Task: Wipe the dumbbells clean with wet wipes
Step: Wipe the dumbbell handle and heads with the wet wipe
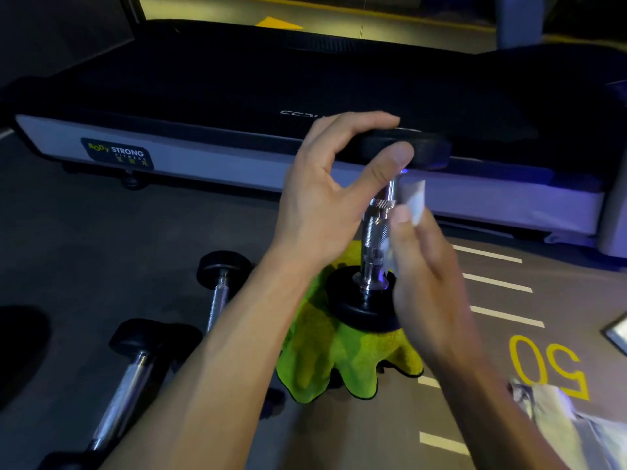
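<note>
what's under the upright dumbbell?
The upright dumbbell stands with its lower head on a crumpled green cloth, which spreads over the floor. Whatever lies beneath the cloth is covered.

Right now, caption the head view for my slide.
Left hand steadies upright dumbbell on green cloth; right hand wipes its handle.

Gym: treadmill [237, 106] with fitness-brand sticker [117, 157], dumbbells [135, 378] on rubber floor [84, 249], painted distance markings [549, 368].

Motion-blurred right hand [428, 283] hides most of the wet wipe [414, 202].
</note>
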Motion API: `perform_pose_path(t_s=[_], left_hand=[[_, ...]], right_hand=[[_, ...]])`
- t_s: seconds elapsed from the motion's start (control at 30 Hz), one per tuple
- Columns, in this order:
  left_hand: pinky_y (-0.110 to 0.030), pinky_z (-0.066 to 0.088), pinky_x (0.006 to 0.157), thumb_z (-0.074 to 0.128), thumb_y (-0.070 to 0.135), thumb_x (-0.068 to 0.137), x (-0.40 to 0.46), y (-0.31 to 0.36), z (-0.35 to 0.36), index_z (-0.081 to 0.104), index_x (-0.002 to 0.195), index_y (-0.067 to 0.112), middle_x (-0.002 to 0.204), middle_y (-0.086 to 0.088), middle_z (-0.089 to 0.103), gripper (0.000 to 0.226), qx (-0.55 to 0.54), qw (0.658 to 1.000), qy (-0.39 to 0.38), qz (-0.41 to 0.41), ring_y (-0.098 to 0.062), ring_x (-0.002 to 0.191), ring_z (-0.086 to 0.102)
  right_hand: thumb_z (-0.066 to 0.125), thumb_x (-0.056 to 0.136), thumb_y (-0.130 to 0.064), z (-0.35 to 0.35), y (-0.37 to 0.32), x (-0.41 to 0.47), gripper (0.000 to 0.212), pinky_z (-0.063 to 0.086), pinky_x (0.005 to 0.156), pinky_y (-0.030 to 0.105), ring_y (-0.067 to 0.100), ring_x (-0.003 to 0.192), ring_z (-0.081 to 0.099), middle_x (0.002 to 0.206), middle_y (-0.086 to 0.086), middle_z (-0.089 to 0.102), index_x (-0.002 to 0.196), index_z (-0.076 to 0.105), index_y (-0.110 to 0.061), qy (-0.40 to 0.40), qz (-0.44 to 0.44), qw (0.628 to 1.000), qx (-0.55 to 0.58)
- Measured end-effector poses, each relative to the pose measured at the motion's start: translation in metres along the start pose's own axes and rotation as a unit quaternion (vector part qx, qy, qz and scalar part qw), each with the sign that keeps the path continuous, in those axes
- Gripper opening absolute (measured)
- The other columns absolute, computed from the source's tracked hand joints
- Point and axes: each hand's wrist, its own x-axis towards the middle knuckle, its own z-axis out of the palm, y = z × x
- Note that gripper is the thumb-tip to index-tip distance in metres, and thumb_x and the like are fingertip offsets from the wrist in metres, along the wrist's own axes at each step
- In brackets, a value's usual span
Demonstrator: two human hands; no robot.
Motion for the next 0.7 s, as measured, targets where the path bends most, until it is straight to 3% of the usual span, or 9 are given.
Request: perform_pose_path(t_s=[0.07,0.13,0.17,0.27,0.4,0.5,0.57,0.63,0.7], left_hand=[[-0.036,0.05,0.107,0.077,0.031,0.095,-0.001,0.0,0.002,0.073,0.12,0.023,0.117,0.011,0.062,0.027,0.002,1.0,0.013,-0.003,-0.007,0.116,0.063],[-0.034,0.051,0.106,0.078,0.032,0.094,-0.002,0.0,0.004,0.074,0.119,0.024,0.117,0.011,0.062,0.026,0.002,1.0,0.024,-0.004,-0.006,0.115,0.064],[-0.033,0.051,0.105,0.078,0.032,0.094,-0.003,0.0,0.005,0.074,0.118,0.024,0.117,0.011,0.062,0.026,0.003,1.0,0.027,-0.004,-0.005,0.114,0.064],[-0.033,0.052,0.104,0.078,0.033,0.093,-0.003,0.001,0.006,0.074,0.118,0.023,0.116,0.011,0.061,0.027,0.007,1.0,0.028,-0.002,-0.005,0.113,0.064],[-0.038,0.052,0.105,0.078,0.032,0.093,-0.001,-0.001,0.005,0.075,0.119,0.021,0.117,0.007,0.062,0.028,0.0,1.0,0.031,-0.004,-0.009,0.115,0.065],[-0.038,0.051,0.106,0.078,0.029,0.094,0.0,-0.002,0.002,0.075,0.119,0.022,0.117,0.007,0.062,0.026,-0.011,1.0,0.025,-0.01,-0.011,0.114,0.065],[-0.035,0.05,0.107,0.078,0.027,0.094,0.0,-0.002,0.0,0.074,0.119,0.021,0.115,0.007,0.062,0.025,-0.024,0.999,0.018,-0.011,-0.01,0.113,0.064],[-0.027,0.048,0.105,0.077,0.026,0.095,0.0,-0.001,0.0,0.073,0.118,0.022,0.115,0.006,0.062,0.024,-0.032,0.999,0.006,-0.011,-0.007,0.112,0.063],[-0.021,0.045,0.103,0.077,0.025,0.095,0.0,0.0,0.0,0.073,0.118,0.022,0.116,0.005,0.062,0.024,-0.033,0.999,-0.001,-0.007,-0.006,0.113,0.062]], right_hand=[[0.036,0.111,-0.04,0.009,-0.005,-0.009,0.039,0.044,0.08,0.019,-0.001,0.1,0.062,0.114,-0.015,0.069,0.146,0.051,-0.034,-0.018,-0.035,0.999,-0.004],[0.032,0.115,-0.026,0.012,-0.002,-0.011,0.044,0.038,0.102,0.012,-0.013,0.127,0.052,0.141,-0.025,0.059,0.157,0.04,-0.035,-0.015,-0.045,0.999,-0.003],[0.031,0.115,-0.021,0.013,-0.001,-0.011,0.046,0.037,0.104,0.012,-0.014,0.129,0.051,0.141,-0.024,0.061,0.159,0.04,-0.034,0.001,-0.042,0.999,-0.014],[0.035,0.113,-0.023,0.014,0.002,-0.004,0.039,0.04,0.066,0.011,-0.002,0.077,0.06,0.089,-0.006,0.069,0.147,0.054,-0.031,0.066,-0.045,0.984,-0.157],[0.044,0.111,-0.027,0.013,0.003,0.019,0.021,0.034,0.056,0.033,0.012,0.058,0.046,0.064,-0.008,0.054,0.103,0.061,-0.017,0.096,-0.029,0.972,-0.212],[0.044,0.112,-0.031,0.005,0.004,0.034,0.036,0.04,0.061,0.035,0.008,0.061,0.049,0.065,-0.007,0.059,0.083,0.061,-0.02,0.072,-0.003,0.988,-0.134],[0.04,0.114,-0.029,0.001,0.002,0.043,0.053,0.046,0.066,0.032,0.014,0.064,0.056,0.067,-0.002,0.064,0.069,0.068,-0.023,0.029,0.07,0.997,0.012],[0.04,0.112,-0.025,0.0,-0.001,0.051,0.059,0.051,0.074,0.038,0.022,0.071,0.062,0.071,0.004,0.07,0.065,0.074,-0.021,-0.021,0.154,0.971,0.18],[0.041,0.111,-0.032,0.003,-0.002,0.052,0.058,0.048,0.08,0.042,0.026,0.079,0.06,0.076,0.004,0.07,0.067,0.077,-0.02,-0.044,0.19,0.945,0.262]])
